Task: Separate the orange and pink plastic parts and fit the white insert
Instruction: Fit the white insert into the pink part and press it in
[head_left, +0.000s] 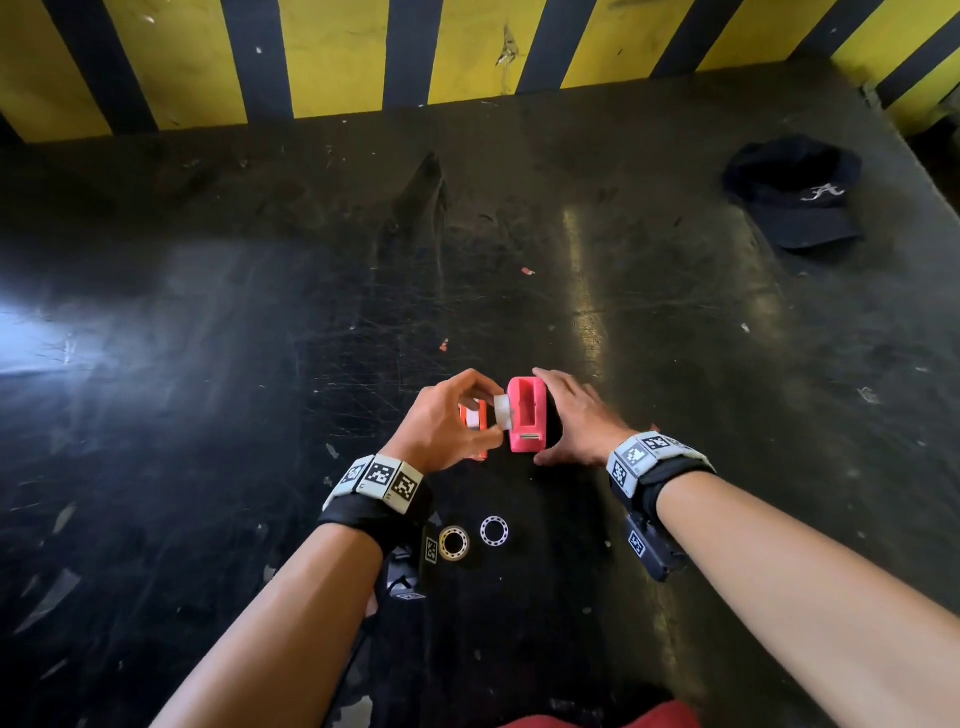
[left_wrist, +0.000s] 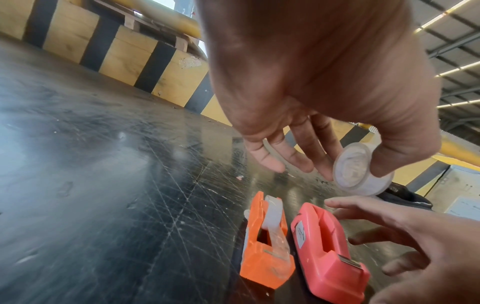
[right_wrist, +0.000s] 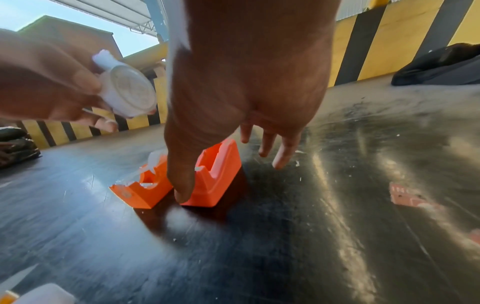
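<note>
1. Scratches and pale scuffs cover the black desk (head_left: 675, 322), which ends at a yellow-and-black striped wall (head_left: 332, 57) along its far edge.
2. The left hand (head_left: 441, 421) hovers above the desk near the middle of the near edge, its thumb and fingers (left_wrist: 324, 156) pinching the white insert (left_wrist: 359, 170). The other fingers hang loosely apart.
3. The white insert is a short round drum with a flat, faintly embossed face and a small stub on its far side; it is held in the air, tilted, above and between the two plastic parts.
4. The orange part (left_wrist: 265, 246) stands on the desk under the left hand. It is a small tape-dispenser-shaped body with a stepped slot, and a whitish roll already sits in its rounded far end.
5. The pink part (head_left: 527, 415) stands just beside it on the right, with a narrow gap between them. It has the same shape, an empty open slot, a small metal blade strip at its near end and a white label on its left side.
6. The right hand (head_left: 576, 421) cups the pink part from the right, fingers (right_wrist: 280, 150) spread and straight, thumb down at the part's near end; whether the fingers press the part I cannot tell.
7. Two small bearing rings (head_left: 472, 538) lie nearer the near edge, by the left wrist.
8. A dark cap (head_left: 795, 192) lies towards the far right corner.
</note>
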